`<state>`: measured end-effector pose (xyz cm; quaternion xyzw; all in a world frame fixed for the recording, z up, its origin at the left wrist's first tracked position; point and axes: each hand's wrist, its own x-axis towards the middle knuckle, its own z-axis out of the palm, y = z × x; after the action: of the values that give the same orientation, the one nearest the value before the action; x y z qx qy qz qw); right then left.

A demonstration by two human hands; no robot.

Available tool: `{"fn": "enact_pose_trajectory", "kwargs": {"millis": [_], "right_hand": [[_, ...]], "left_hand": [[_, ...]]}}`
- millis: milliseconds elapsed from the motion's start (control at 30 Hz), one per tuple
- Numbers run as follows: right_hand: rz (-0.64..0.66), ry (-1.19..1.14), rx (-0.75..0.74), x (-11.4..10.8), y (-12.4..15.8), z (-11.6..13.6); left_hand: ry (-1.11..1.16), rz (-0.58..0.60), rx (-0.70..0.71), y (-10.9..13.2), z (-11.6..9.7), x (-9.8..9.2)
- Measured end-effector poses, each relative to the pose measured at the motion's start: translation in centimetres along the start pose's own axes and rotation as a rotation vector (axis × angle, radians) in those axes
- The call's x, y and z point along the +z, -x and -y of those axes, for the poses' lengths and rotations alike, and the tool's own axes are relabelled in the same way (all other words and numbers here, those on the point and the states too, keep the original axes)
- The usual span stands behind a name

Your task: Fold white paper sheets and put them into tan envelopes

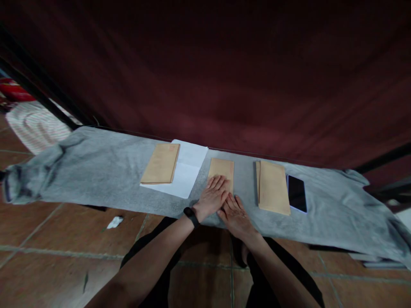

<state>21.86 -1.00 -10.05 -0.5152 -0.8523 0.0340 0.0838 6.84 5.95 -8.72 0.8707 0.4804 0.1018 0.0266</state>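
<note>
A single brown envelope (pixel 222 166) lies on the grey cloth in front of me, its lower part covered by my hands. My left hand (pixel 212 196) rests flat on it with fingers stretched out, a black band on the wrist. Close beside it, my right hand (pixel 236 215) lies flat at the envelope's lower edge, fingers extended, the two hands touching or nearly so. To the left, a stack of brown envelopes (pixel 161 164) sits on top of white paper (pixel 190 167). Another stack of brown envelopes (pixel 274 187) is to the right.
A phone (pixel 297 193) with a dark screen lies beside the right stack. The grey cloth (pixel 105 171) covers a long narrow surface against a dark red fabric panel (pixel 205 85). Below is a tiled floor (pixel 70 231) with a crumpled white scrap (pixel 114 222).
</note>
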Motion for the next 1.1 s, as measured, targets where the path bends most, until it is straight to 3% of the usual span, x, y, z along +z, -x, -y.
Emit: {"fn": "enact_pose_trajectory", "kwargs": {"millis": [233, 700, 967, 1100], "right_hand": [[0.036, -0.044, 0.024, -0.3, -0.1, 0.2], [0.017, -0.034, 0.025, -0.3, 0.2, 0.0], [0.026, -0.011, 0.021, -0.1, 0.1, 0.2], [0.033, -0.010, 0.029, -0.3, 0.2, 0.3]], "left_hand": [[0.021, 0.012, -0.042, -2.1, -0.1, 1.0], [-0.004, -0.007, -0.161, -3.4, 0.8, 1.3], [0.096, -0.017, -0.043, -4.4, 0.4, 1.2], [0.110, -0.021, -0.067, -4.7, 0.1, 1.5]]}}
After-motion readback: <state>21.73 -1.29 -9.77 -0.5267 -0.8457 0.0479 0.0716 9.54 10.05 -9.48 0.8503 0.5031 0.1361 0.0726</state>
